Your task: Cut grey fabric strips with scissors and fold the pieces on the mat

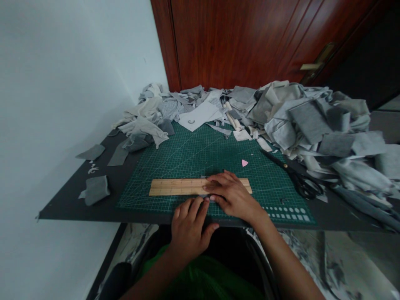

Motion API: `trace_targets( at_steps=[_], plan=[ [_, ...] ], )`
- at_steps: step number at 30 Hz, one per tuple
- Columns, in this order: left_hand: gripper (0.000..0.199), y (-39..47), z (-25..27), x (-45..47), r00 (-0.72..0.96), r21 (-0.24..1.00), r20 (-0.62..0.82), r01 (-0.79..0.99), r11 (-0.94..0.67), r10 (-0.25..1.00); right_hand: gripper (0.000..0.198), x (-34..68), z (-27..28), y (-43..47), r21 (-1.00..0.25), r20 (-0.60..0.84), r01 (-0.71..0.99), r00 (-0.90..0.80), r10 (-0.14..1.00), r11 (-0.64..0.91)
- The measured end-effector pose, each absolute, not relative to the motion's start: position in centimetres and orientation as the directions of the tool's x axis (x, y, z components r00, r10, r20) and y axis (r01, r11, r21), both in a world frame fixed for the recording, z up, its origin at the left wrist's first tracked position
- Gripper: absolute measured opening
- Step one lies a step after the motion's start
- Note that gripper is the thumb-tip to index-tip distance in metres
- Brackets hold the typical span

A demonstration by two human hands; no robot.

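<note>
A wooden ruler (pixel 175 187) lies crosswise on the green cutting mat (pixel 193 156). My right hand (pixel 233 193) rests over the right half of the ruler, its fingers stretched out and pointing left. Just below the ruler's near edge, my left hand (pixel 190 221) has its fingertips down on the mat, close to the right thumb, with its own thumb apart. A bit of grey fabric (pixel 203 177) peeks out at the ruler's far edge by the right fingertips. Whatever lies under the fingertips is mostly hidden.
Black scissors (pixel 300 179) lie on the mat's right side. A pink triangular tailor's chalk (pixel 244 163) sits beyond the ruler. Grey and white fabric scraps (pixel 309 121) heap along the back and right; a folded grey piece (pixel 96 190) lies left. A wall and wooden door (pixel 234 41) stand behind.
</note>
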State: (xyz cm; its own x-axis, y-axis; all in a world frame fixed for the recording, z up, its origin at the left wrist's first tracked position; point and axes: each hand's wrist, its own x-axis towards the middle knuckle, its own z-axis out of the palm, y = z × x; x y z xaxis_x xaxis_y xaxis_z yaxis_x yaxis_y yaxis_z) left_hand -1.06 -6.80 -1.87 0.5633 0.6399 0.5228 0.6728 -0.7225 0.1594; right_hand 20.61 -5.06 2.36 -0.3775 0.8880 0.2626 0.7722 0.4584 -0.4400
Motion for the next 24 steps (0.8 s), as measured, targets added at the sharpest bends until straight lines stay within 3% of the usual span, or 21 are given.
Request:
trace_targets(
  at_steps=[8,14,24],
  plan=[
    [0.080,-6.6,-2.2,-0.7,0.585,0.070,0.551,0.678,-0.732,0.595,0.033,20.7,2.1,-4.9,-0.421,0.262,0.778,-0.388,0.884,0.466],
    [0.092,-6.2,-3.2,-0.7,0.633,-0.029,0.625,0.603,-0.797,0.457,0.032,20.7,1.9,-5.0,-0.433,0.269,0.773,-0.380,0.885,0.464],
    [0.074,-6.3,-3.4,-0.9,0.652,-0.036,0.588,0.612,-0.790,0.478,0.045,20.8,1.8,-4.9,-0.434,0.285,0.762,-0.391,0.875,0.481]
  ],
)
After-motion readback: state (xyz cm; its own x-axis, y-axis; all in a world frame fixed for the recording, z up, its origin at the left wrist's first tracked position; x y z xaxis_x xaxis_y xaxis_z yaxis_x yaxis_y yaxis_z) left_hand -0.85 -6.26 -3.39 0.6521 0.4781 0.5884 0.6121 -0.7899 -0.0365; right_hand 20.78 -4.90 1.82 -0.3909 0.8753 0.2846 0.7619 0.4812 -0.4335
